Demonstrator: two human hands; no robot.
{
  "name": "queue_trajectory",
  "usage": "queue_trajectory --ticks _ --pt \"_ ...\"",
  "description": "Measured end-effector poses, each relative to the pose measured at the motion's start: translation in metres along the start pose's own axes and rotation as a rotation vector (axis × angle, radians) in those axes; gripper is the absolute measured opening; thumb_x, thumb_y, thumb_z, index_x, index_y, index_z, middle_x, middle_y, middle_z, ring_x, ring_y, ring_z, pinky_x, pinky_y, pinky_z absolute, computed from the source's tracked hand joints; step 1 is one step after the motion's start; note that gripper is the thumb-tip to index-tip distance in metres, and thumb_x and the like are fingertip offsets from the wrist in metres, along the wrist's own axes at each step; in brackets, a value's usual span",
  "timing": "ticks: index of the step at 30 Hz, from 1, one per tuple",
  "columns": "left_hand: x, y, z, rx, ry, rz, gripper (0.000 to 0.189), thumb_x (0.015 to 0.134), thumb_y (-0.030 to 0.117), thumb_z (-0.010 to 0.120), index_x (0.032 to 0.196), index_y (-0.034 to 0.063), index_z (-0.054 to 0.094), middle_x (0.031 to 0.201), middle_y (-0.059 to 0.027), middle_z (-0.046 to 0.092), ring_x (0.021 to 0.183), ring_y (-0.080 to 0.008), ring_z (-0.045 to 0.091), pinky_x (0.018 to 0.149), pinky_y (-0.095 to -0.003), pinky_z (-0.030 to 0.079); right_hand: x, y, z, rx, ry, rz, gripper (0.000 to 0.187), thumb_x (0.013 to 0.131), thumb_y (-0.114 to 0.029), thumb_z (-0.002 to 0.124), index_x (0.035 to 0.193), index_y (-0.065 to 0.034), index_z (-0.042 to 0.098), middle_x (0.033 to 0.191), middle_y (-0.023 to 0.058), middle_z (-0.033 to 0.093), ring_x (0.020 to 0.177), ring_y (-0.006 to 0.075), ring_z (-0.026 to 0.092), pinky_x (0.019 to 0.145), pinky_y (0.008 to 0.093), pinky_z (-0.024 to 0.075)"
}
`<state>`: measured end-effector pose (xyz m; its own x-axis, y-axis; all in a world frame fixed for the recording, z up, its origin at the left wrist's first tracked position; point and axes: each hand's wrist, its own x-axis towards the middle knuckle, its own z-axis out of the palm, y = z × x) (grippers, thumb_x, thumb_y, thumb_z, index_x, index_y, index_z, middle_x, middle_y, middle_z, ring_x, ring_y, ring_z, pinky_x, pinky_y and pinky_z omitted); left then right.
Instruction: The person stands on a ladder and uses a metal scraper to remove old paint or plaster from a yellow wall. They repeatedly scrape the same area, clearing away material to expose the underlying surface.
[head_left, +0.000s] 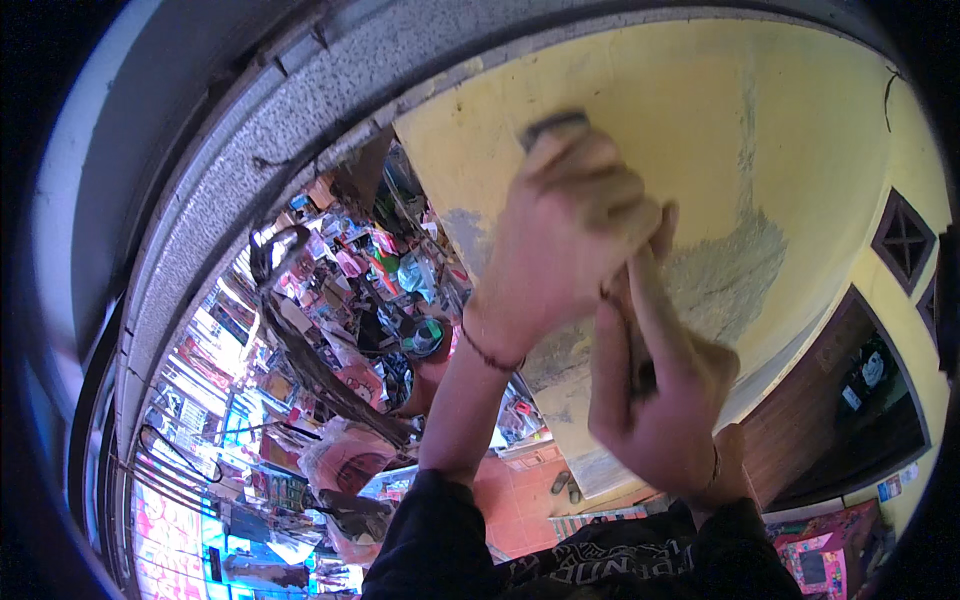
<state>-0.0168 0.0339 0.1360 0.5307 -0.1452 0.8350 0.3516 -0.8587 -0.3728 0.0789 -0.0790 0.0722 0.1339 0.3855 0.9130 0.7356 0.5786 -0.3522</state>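
My left hand (574, 202) is raised before a yellow painted wall (675, 112), its fingers curled. A small dark object (556, 126), blurred, sticks out at the top of that fist; its kind cannot be told. Just below and to the right is my right hand (664, 382), its extended fingers reaching up to the left hand and seeming to touch it. Something brown and dark shows between the right thumb and fingers, too hidden to name. Grey patches (731, 277) of bare plaster mark the wall behind the hands. Both wrists wear thin bands.
A speckled grey beam (300, 90) curves overhead. Dark twisted cables (300, 352) hang at left, above cluttered goods and plastic bags (416, 276). Far below are a tiled floor (517, 499), sandals (566, 486) and what looks like part of a ladder (570, 525). A dark doorway (862, 405) stands right.
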Motion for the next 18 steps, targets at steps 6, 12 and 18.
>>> queue_trajectory --ticks 6,12,18 --pt "-0.003 0.006 0.003 0.047 0.031 0.059 0.022 0.076 0.015 0.076 0.062 0.0086 0.060 0.065 -0.0005 0.057 0.075 -0.0226 0.058 0.083 -0.0369 0.048 -0.011 0.007 0.000 -0.037 -0.018 0.010 0.052 0.096 -0.020 0.065 0.142 0.0039 0.057 0.058 0.0129 0.062 0.043 0.0289 0.062 0.041 0.0394 0.0454" --pt "0.003 0.003 0.001 0.025 0.018 0.072 0.020 0.073 0.015 0.075 0.062 0.0082 0.061 0.064 -0.0012 0.057 0.076 -0.0232 0.059 0.083 -0.0372 0.048 -0.005 0.006 0.001 -0.074 -0.011 0.003 0.054 0.096 -0.025 0.065 0.143 0.0012 0.058 0.054 0.0114 0.060 0.041 0.0278 0.061 0.040 0.0405 0.0450" --pt "0.006 -0.001 -0.003 -0.002 -0.019 0.064 0.019 0.073 0.019 0.075 0.062 0.0099 0.061 0.065 -0.0009 0.058 0.078 -0.0223 0.059 0.084 -0.0372 0.047 -0.003 0.005 0.003 -0.115 -0.017 0.011 0.053 0.096 -0.024 0.066 0.143 -0.0008 0.059 0.051 0.0103 0.058 0.040 0.0272 0.060 0.039 0.0402 0.0448"
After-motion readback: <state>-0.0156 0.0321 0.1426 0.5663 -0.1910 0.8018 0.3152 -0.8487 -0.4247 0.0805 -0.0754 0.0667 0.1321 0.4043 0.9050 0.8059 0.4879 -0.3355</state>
